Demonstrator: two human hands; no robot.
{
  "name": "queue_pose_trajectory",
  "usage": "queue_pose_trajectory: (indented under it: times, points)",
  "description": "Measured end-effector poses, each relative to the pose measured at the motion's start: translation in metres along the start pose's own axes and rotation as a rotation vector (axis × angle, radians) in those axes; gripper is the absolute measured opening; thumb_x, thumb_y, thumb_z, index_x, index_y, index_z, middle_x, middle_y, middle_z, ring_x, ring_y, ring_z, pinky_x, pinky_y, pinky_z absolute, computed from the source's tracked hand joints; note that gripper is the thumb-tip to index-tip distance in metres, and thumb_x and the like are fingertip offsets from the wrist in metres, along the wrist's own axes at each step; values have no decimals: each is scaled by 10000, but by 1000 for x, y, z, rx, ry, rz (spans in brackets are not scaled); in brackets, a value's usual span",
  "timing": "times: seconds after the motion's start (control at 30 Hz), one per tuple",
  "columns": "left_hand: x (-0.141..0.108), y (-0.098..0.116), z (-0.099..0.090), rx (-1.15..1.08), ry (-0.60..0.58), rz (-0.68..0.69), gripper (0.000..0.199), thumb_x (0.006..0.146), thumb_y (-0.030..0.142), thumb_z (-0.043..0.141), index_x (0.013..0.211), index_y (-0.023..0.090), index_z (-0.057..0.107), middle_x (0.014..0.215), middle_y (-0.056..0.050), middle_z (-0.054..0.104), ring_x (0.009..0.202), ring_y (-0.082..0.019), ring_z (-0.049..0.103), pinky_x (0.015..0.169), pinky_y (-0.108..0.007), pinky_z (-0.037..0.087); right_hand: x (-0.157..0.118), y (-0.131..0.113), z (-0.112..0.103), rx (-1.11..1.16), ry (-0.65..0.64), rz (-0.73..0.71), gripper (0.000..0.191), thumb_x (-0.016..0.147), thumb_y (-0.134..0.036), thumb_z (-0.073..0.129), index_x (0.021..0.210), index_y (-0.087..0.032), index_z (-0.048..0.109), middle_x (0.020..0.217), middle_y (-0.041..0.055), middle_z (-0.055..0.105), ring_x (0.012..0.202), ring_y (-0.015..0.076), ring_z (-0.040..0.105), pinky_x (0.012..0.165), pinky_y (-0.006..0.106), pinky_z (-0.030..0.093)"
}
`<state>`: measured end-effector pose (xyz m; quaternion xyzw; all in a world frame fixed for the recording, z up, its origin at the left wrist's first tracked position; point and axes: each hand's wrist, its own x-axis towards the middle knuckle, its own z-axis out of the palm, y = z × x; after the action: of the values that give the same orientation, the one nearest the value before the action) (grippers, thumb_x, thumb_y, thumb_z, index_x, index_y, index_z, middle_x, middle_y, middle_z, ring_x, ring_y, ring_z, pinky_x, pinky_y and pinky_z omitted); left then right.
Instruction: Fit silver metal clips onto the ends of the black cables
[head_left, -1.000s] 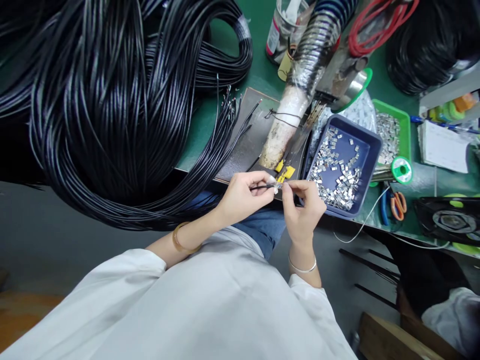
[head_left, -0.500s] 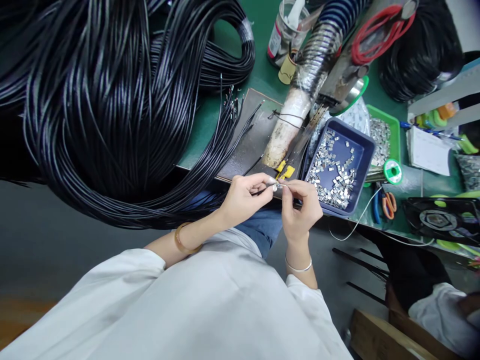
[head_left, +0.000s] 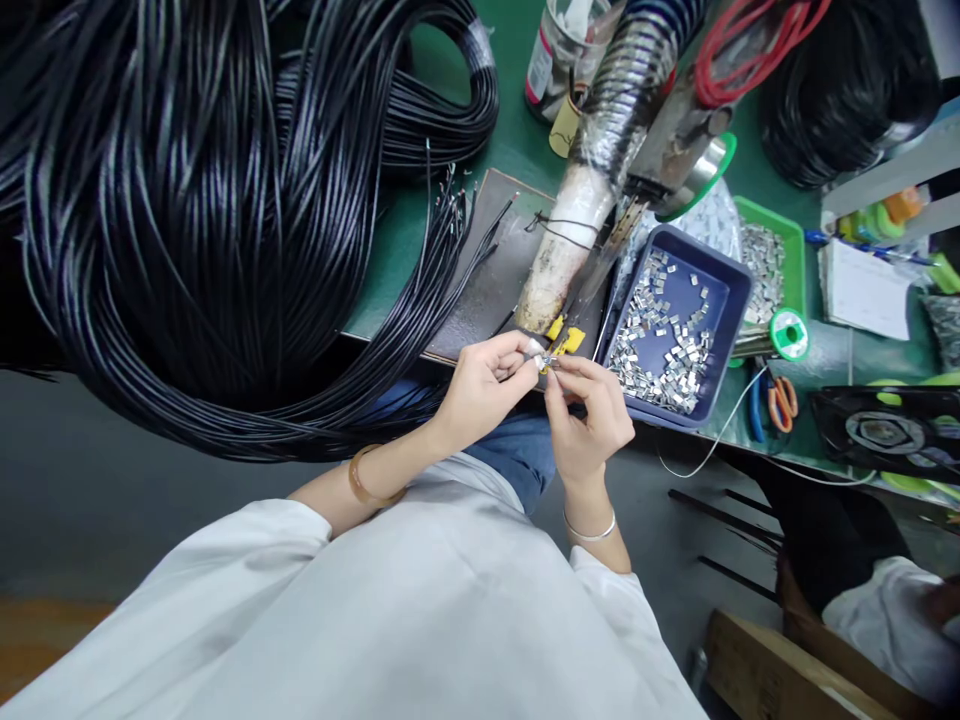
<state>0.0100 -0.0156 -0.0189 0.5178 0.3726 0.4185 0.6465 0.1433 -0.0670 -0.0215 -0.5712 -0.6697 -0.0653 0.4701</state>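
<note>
My left hand (head_left: 486, 385) is closed in a pinch at the table's front edge, thumb and forefinger on a small shiny metal connector (head_left: 547, 360). From the other side, my right hand (head_left: 589, 412) pinches at the same small piece, so the fingertips nearly meet. Fingers hide most of it, and whether a cable runs into it I cannot make out. Just beyond the hands are yellow pieces (head_left: 571, 341) at a metal fixture. Right of them, a blue tray (head_left: 721, 335) holds many loose metal connectors. Black cables (head_left: 405, 375) with stripped ends lie to the left.
A wrapped duct (head_left: 570, 225) slants down close above the hands. Behind the tray stand a green bin (head_left: 793, 265) of metal parts and a solder spool (head_left: 789, 334). Orange-handled pliers (head_left: 784, 403) lie right, beside a black fan (head_left: 889, 432). Another person's sleeve (head_left: 885, 610) shows lower right.
Both hands have shifted slightly left and up together, still pinching close to each other. The right fingers have closed in nearer to the left fingertips. The view has moved a little.
</note>
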Motion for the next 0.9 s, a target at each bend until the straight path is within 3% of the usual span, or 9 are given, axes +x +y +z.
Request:
queue_pose_trajectory:
  times: [0.37, 0.73, 0.9]
  points:
    - [2, 7, 3, 44, 48, 67, 120, 845, 252, 626, 776, 154, 627, 554, 72, 330, 502, -57, 268, 476, -209, 209, 7, -1, 1, 9, 32, 17, 203, 819, -98, 713, 950, -248, 677, 981, 8, 738, 882, 128, 724, 691, 224, 611]
    - [2, 13, 1, -112, 47, -112, 142, 743, 241, 729, 753, 138, 630, 504, 89, 371, 458, -34, 278, 451, -193, 199, -1, 0, -1, 22, 2, -52, 185, 845, -113, 668, 970, -239, 617, 1050, 44, 765, 929, 150, 748, 801, 266, 629]
    - [4, 17, 0, -175, 9, -143, 118, 730, 222, 716, 749, 136, 636, 477, 77, 482, 425, -37, 382, 429, -171, 285, 3, 0, -2, 7, -2, -27, 169, 834, -98, 676, 918, -234, 622, 990, 30, 774, 880, 144, 749, 755, 262, 615]
